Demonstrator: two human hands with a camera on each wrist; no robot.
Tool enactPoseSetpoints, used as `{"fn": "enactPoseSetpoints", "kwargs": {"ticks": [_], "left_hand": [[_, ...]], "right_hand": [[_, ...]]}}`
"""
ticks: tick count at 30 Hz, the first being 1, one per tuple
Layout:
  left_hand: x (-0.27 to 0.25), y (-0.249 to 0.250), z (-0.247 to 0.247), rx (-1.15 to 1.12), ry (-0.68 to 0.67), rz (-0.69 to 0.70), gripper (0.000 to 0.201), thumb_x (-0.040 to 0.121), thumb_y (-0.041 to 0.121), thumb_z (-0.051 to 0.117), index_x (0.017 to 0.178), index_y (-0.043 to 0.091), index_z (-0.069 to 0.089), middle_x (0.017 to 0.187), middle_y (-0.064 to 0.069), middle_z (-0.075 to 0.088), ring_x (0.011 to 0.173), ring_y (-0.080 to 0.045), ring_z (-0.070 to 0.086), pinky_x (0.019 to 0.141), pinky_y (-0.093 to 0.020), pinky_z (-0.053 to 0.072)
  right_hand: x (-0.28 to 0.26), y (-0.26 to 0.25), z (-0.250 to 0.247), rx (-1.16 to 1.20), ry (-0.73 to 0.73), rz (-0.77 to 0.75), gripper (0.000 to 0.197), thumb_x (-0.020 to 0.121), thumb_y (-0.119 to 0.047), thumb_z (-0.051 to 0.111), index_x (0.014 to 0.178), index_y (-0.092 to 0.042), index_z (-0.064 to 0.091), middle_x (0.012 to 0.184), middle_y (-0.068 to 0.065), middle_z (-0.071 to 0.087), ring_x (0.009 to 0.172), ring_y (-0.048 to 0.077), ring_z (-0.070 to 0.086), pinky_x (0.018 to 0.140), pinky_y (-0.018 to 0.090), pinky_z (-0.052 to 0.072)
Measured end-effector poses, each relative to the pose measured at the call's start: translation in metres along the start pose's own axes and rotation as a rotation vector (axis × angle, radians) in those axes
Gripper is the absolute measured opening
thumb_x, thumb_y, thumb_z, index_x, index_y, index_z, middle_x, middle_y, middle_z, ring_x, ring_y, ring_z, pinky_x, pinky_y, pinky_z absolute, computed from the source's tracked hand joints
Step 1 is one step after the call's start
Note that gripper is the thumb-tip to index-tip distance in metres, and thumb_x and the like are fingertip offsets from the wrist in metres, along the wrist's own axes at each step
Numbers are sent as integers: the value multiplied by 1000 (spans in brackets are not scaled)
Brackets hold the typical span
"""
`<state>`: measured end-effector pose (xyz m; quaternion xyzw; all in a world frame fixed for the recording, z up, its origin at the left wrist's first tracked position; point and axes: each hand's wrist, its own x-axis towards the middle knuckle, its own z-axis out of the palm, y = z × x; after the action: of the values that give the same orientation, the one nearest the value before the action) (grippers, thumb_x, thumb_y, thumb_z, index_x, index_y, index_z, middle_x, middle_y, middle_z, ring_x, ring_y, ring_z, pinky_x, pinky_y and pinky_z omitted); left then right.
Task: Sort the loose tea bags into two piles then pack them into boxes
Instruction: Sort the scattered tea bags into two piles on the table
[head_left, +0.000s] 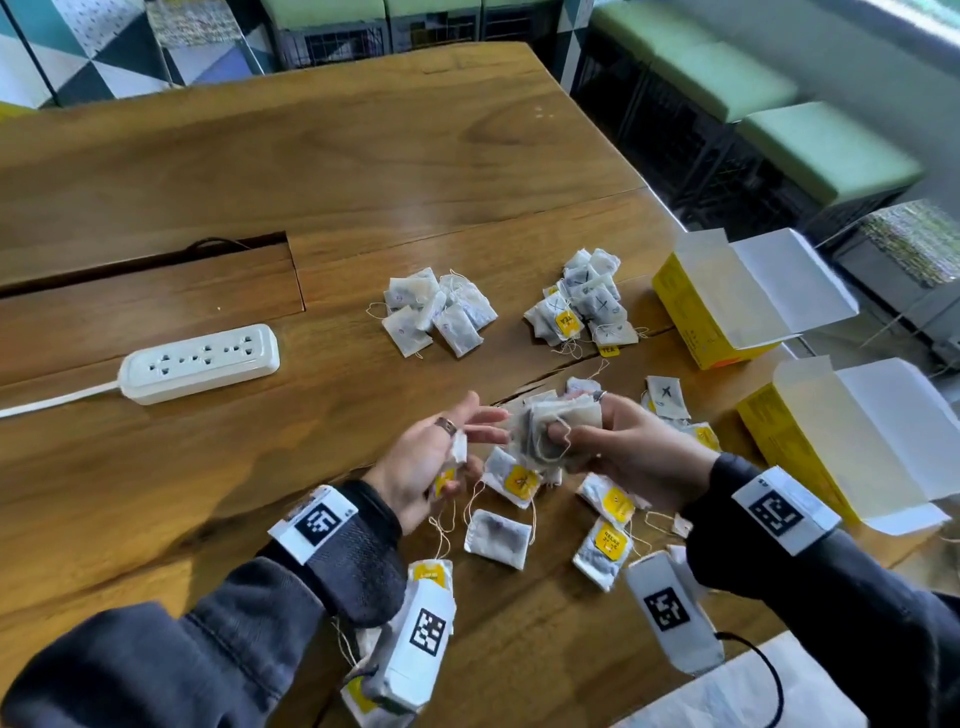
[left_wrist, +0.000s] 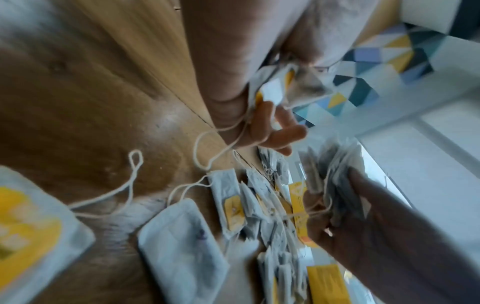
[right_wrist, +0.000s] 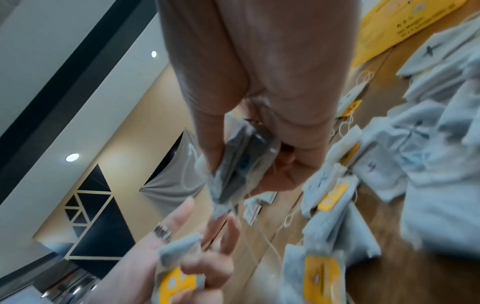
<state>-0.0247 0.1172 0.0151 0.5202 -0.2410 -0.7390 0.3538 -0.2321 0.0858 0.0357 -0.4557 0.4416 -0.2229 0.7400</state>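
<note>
Two sorted piles of tea bags lie on the wooden table (head_left: 311, 171): a left pile (head_left: 439, 310) and a right pile (head_left: 584, 304) marked with crosses. Loose tea bags (head_left: 498, 538) with yellow tags are scattered near me. My right hand (head_left: 608, 441) grips a bunch of tea bags (head_left: 550, 431), seen close in the right wrist view as a dark bundle (right_wrist: 241, 158). My left hand (head_left: 441, 457) holds one tea bag (head_left: 457, 452) with a yellow tag in its palm, index and middle fingers stretched toward the bunch (left_wrist: 335, 168). Two open yellow boxes (head_left: 722, 306) (head_left: 831, 447) stand at the right.
A white power strip (head_left: 200, 361) lies on the table at the left, its cable running off the left edge. A cable slot (head_left: 145, 265) cuts the tabletop behind it. Green benches (head_left: 810, 145) stand beyond the table's right edge.
</note>
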Motion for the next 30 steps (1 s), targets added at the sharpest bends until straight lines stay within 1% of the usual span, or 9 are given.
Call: {"fn": "enactPoseSetpoints", "kwargs": {"ticks": [4,7,11,13,15,18,21,26,30], "left_hand": [[6,18,-4,-360,-14,-122,58,88,60,34,106,12,61,88,-9,66,56,-15,50,42,-18,32],[15,27,-7,-485,4,-123,58,88,59,34,111,11,57,91,-13,67,60,-19,57,47,-21,41],[26,32,-8,-447,33,-102,44,87,39,34,117,13,53,99,-12,66,68,-18,57,55,-25,40],[28,34,-10,-345,46,-85,45,85,27,29,122,16,52,105,-8,65,74,-14,52,59,-27,32],[32,37,-12,-168,80,-63,46,88,10,23,125,15,51,110,-7,62,83,-12,50,60,-26,31],[44,40,-18,81,219,24,59,82,-17,24,127,11,49,104,-10,59,86,-13,49,57,-22,34],[60,47,-28,235,335,143,61,81,-24,37,126,15,49,100,-8,54,84,-14,50,59,-19,41],[83,56,-43,532,461,265,55,79,-17,55,112,26,50,111,-7,52,95,-19,55,87,-35,50],[87,54,-48,798,441,267,51,80,-5,63,121,23,50,115,-1,51,104,-16,52,86,-25,45]], "right_hand": [[26,-23,-43,-34,235,-51,39,86,-11,61,113,14,51,87,14,65,55,6,61,46,16,44],[61,-42,-76,19,384,-95,9,87,-4,57,92,4,57,63,5,65,43,5,55,38,15,38],[104,-47,-107,-62,567,-56,9,87,-13,61,92,-8,57,78,6,62,53,8,60,40,16,43],[122,-40,-123,-201,617,40,27,81,-38,65,96,-17,57,95,6,61,79,17,64,59,23,57],[130,-35,-132,-375,721,144,62,68,-60,63,118,-25,52,125,9,48,115,30,52,95,43,49],[113,-40,-114,-572,836,11,43,89,-42,53,127,-26,45,136,8,31,128,28,31,109,46,30],[96,-40,-83,-709,605,-183,26,93,-31,47,117,-22,54,120,7,53,118,29,44,102,48,38],[89,-28,-49,-1106,-77,-87,21,90,-23,57,109,-16,62,94,-7,59,75,-3,50,66,11,39],[96,-14,-41,-1335,-160,2,23,79,-28,69,100,-21,63,96,-2,61,84,12,53,77,27,48]]}}
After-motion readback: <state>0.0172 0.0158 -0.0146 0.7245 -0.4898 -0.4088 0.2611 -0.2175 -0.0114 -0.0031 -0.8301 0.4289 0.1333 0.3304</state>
